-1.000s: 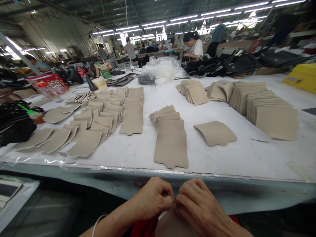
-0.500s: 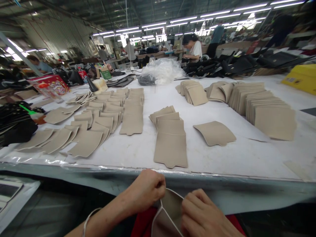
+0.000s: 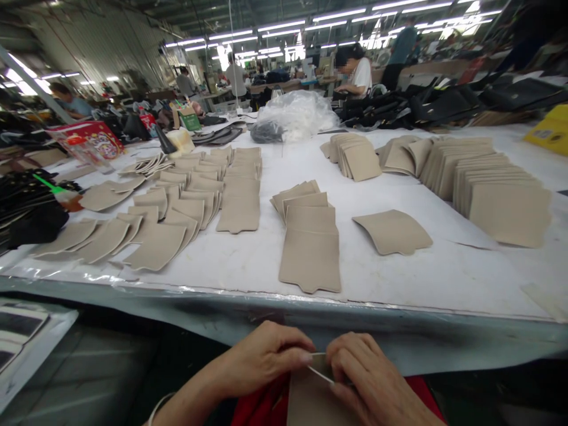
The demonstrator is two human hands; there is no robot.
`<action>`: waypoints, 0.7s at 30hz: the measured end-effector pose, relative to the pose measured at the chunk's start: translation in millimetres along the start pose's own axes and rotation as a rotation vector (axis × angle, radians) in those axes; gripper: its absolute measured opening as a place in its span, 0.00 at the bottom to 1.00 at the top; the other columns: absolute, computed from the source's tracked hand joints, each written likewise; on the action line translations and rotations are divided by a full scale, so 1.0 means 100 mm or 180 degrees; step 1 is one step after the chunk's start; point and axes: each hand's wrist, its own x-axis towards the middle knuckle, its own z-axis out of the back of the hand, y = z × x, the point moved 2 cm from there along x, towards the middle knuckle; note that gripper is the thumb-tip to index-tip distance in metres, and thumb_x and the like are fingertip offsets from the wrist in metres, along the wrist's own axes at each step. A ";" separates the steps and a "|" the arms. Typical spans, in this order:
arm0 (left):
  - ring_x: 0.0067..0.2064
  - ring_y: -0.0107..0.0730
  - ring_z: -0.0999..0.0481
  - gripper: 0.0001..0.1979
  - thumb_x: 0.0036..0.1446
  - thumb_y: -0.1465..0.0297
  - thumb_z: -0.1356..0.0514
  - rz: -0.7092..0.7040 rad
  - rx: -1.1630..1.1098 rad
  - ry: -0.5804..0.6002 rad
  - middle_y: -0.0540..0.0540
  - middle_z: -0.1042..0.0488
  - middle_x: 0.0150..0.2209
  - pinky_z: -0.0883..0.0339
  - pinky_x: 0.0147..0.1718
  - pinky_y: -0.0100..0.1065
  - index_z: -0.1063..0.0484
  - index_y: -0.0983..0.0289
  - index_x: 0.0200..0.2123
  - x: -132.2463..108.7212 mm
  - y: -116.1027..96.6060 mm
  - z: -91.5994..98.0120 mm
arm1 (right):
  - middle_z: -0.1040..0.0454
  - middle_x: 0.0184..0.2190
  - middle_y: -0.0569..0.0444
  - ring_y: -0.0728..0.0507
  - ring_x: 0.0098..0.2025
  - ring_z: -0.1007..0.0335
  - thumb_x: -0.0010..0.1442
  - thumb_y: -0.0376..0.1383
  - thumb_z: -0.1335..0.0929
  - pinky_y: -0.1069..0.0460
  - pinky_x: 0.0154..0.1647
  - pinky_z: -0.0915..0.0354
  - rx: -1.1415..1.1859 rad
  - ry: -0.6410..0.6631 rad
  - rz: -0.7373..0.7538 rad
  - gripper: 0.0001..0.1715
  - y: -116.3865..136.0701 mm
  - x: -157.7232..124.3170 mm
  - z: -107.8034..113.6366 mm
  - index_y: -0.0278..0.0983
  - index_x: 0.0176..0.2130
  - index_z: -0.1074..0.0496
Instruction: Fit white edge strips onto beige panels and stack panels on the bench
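Note:
Low in front of me, below the table edge, both hands hold one beige leather-like piece [image 3: 306, 399] with a pale edge. My left hand [image 3: 270, 361] pinches its upper left edge between thumb and fingers. My right hand [image 3: 366, 376] is closed on the right side, close to the left, and its fingers cover part of the edge. Just beyond the hands, on the table, lies a small stack of beige pieces [image 3: 309, 257] with a tabbed front edge. A single curved beige piece [image 3: 393, 231] rests to its right.
The white-covered table [image 3: 248, 266] carries rows of overlapping beige pieces [image 3: 155, 245] on the left. Upright stacks [image 3: 510, 210] stand at right. Farther back are clear plastic wrapping [image 3: 297, 115], black goods [image 3: 444, 100] and a yellow box [image 3: 550, 130]. Other people sit at work behind.
My left hand has turned from a fist-like grip to a flatter pinch and moved right and down, nearer my right hand. The piece's open fold now looks flatter and narrower.

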 end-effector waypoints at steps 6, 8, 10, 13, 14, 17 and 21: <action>0.33 0.28 0.32 0.07 0.54 0.75 0.42 0.0204 0.0557 -0.0394 0.47 0.30 0.29 0.46 0.32 0.27 0.23 0.64 0.32 -0.11 0.10 -0.07 | 0.27 0.42 0.57 0.44 0.40 0.33 0.59 0.19 0.36 0.49 0.41 0.41 0.0114 -0.0071 -0.0033 0.16 -0.07 0.04 -0.13 0.40 0.37 0.38; 0.33 0.28 0.32 0.08 0.55 0.74 0.43 0.0162 0.0563 -0.0398 0.47 0.31 0.28 0.46 0.32 0.27 0.24 0.64 0.30 -0.08 0.13 -0.09 | 0.27 0.41 0.57 0.44 0.40 0.33 0.60 0.19 0.36 0.49 0.40 0.42 0.0121 -0.0021 -0.0029 0.16 -0.10 0.04 -0.18 0.40 0.39 0.38; 0.32 0.28 0.32 0.08 0.55 0.73 0.44 0.0161 0.0552 -0.0345 0.47 0.32 0.27 0.47 0.31 0.27 0.25 0.64 0.28 -0.07 0.15 -0.10 | 0.27 0.39 0.56 0.42 0.38 0.34 0.60 0.19 0.36 0.48 0.38 0.43 0.0063 0.0064 -0.0049 0.16 -0.12 0.03 -0.22 0.40 0.39 0.38; 0.32 0.29 0.31 0.08 0.53 0.75 0.45 0.0129 0.0501 -0.0227 0.48 0.31 0.26 0.46 0.31 0.27 0.25 0.64 0.28 -0.06 0.17 -0.10 | 0.28 0.35 0.54 0.41 0.36 0.35 0.61 0.21 0.35 0.48 0.36 0.44 -0.0059 0.0177 -0.0091 0.13 -0.14 0.01 -0.25 0.39 0.36 0.38; 0.32 0.29 0.31 0.09 0.53 0.75 0.45 0.0114 0.0487 -0.0194 0.48 0.30 0.26 0.45 0.31 0.27 0.25 0.64 0.28 -0.07 0.17 -0.10 | 0.29 0.35 0.54 0.41 0.36 0.35 0.62 0.22 0.36 0.48 0.36 0.44 -0.0057 0.0209 -0.0133 0.12 -0.13 0.01 -0.24 0.39 0.36 0.38; 0.32 0.29 0.31 0.10 0.51 0.76 0.45 0.0096 0.0456 -0.0152 0.48 0.29 0.26 0.44 0.32 0.26 0.23 0.65 0.30 -0.07 0.16 -0.10 | 0.30 0.34 0.54 0.41 0.36 0.36 0.64 0.22 0.38 0.48 0.36 0.44 0.0070 0.0303 -0.0230 0.12 -0.12 0.03 -0.19 0.39 0.34 0.39; 0.30 0.27 0.31 0.14 0.47 0.77 0.46 0.0159 0.0412 -0.0159 0.47 0.30 0.26 0.45 0.30 0.26 0.21 0.64 0.33 -0.06 0.15 -0.11 | 0.31 0.35 0.53 0.42 0.37 0.36 0.66 0.23 0.40 0.47 0.39 0.42 0.0301 0.0531 -0.0404 0.12 -0.11 0.04 -0.14 0.39 0.34 0.40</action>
